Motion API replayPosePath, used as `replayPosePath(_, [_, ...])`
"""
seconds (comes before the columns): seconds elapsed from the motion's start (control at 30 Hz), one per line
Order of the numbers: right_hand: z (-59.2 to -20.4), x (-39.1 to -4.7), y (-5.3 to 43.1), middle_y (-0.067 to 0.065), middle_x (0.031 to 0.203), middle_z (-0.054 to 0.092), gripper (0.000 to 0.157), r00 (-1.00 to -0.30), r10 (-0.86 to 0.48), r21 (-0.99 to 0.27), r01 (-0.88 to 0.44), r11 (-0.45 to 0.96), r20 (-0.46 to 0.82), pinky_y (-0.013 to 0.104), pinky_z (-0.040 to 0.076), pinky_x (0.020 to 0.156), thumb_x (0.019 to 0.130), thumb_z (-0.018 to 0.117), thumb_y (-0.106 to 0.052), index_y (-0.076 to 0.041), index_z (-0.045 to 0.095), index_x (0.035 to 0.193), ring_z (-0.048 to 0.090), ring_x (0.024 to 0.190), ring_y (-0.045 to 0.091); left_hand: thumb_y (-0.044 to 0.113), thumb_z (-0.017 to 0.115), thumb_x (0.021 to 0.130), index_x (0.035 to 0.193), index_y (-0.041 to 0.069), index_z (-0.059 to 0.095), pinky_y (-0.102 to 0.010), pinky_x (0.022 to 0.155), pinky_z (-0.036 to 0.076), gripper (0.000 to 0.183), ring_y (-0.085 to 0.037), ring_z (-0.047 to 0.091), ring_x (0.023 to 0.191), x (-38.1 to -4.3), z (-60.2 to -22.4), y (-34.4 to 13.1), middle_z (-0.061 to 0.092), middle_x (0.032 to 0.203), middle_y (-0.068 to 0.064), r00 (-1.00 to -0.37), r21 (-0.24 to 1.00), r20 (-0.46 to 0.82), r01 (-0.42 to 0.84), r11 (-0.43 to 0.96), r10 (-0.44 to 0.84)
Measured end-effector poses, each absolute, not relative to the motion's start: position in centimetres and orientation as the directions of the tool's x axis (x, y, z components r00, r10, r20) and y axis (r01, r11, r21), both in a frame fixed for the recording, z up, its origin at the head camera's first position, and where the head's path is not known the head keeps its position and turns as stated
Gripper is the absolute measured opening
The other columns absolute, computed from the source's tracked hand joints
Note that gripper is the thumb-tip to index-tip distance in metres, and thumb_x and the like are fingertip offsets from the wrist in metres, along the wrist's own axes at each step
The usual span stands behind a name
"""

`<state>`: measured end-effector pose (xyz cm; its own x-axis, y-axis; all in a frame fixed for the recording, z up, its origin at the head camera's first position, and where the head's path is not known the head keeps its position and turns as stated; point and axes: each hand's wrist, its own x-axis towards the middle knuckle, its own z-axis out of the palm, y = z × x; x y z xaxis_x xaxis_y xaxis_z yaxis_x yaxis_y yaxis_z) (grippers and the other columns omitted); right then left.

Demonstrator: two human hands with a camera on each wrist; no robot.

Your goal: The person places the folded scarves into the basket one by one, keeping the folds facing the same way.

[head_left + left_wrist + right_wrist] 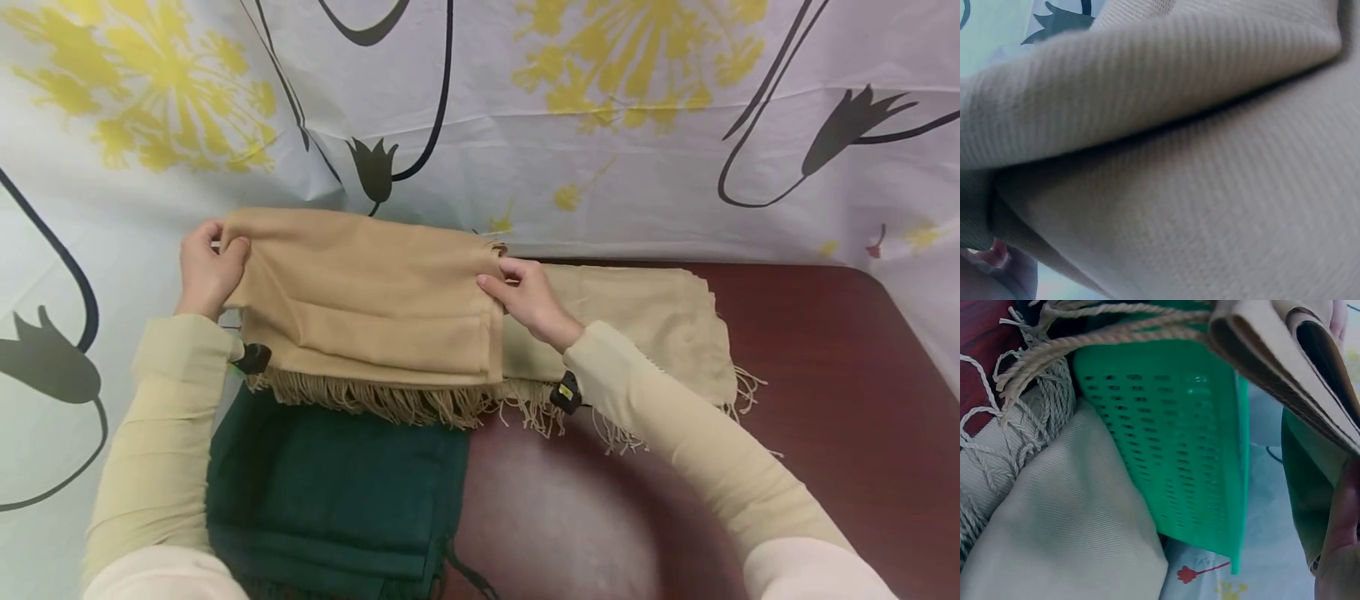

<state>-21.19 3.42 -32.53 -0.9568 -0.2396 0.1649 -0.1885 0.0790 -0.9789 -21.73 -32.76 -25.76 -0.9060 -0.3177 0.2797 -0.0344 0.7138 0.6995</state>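
A folded tan fringed scarf is held up between both hands, its fringe hanging at the near edge. My left hand pinches its far left corner, thumb on top. At the right edge, my right hand pinches the folded layers between thumb and fingers. Cloth fills most of the left wrist view, with only a bit of the left hand showing low at the left. Behind the scarf, the right wrist view reveals a green perforated plastic basket, which the scarf hides in the head view.
A folded beige fringed scarf lies on the dark red table, right of the basket. Nearer the body lies a folded dark green scarf. A white cloth with yellow and grey flowers hangs behind the table.
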Motion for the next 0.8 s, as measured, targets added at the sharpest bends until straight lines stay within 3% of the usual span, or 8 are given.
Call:
replayPosePath(0.17, [-33.9,-22.1,2.9,0.002,0.059,0.041,0.032,-0.965,-0.199,-0.97,-0.198,0.142,0.168,0.022,0.032,0.044,0.087,0.057,-0.013,-0.006,0.037,0.063,0.039,0.047,0.008,0.017,0.042,0.089,0.1,0.005,0.053,-0.025,0.064,0.038,0.02,-0.006,0.042,0.071,-22.2,-26.5,-32.1,0.045,0.09,-0.002,-0.904,0.72,0.262,-0.05,0.692,-0.338])
replayPosePath(0.37, [-35.4,-23.2,2.8,0.008,0.073,0.049,0.025,-0.97,-0.176,-0.955,-0.206,0.215,0.169,0.024,0.038,0.052,0.088,0.055,-0.016,-0.001,0.047,0.07,0.046,0.063,0.014,0.016,0.036,0.09,0.106,0.0,0.051,-0.03,0.066,0.034,0.027,-0.015,0.039,0.075,-23.0,-27.2,-30.8,0.045,0.098,-0.01,-0.911,0.709,0.26,-0.045,0.703,-0.32])
replayPosePath(0.5, [-35.6,-23.6,2.7,0.011,0.092,0.057,0.02,-0.975,-0.17,-0.95,-0.184,0.251,0.144,0.026,0.043,0.062,0.089,0.054,-0.017,-0.001,0.063,0.099,0.052,0.081,0.017,0.013,0.034,0.09,0.107,-0.003,0.051,-0.029,0.065,0.033,0.029,-0.015,0.039,0.073,-23.5,-27.7,-29.9,0.046,0.099,-0.012,-0.908,0.712,0.268,-0.038,0.702,-0.322])
replayPosePath(0.6, [-35.8,-23.8,2.5,0.012,0.098,0.057,0.026,-0.98,-0.164,-0.948,-0.159,0.276,0.116,0.027,0.044,0.067,0.089,0.054,-0.017,-0.004,0.062,0.11,0.052,0.089,0.018,0.011,0.033,0.09,0.11,-0.005,0.05,-0.031,0.067,0.034,0.031,-0.018,0.04,0.075,-23.7,-28.2,-29.8,0.047,0.102,-0.016,-0.916,0.719,0.228,-0.071,0.692,-0.33])
replayPosePath(0.8, [-36.5,-24.3,2.1,0.013,0.093,0.059,0.027,-0.982,-0.132,-0.94,-0.168,0.296,0.134,0.027,0.044,0.066,0.088,0.054,-0.015,-0.005,0.061,0.112,0.054,0.082,0.02,0.014,0.034,0.091,0.111,0.0,0.051,-0.03,0.064,0.036,0.029,-0.019,0.043,0.074,-26.0,-30.7,-31.0,0.05,0.096,-0.015,-0.921,0.729,0.164,-0.128,0.672,-0.354])
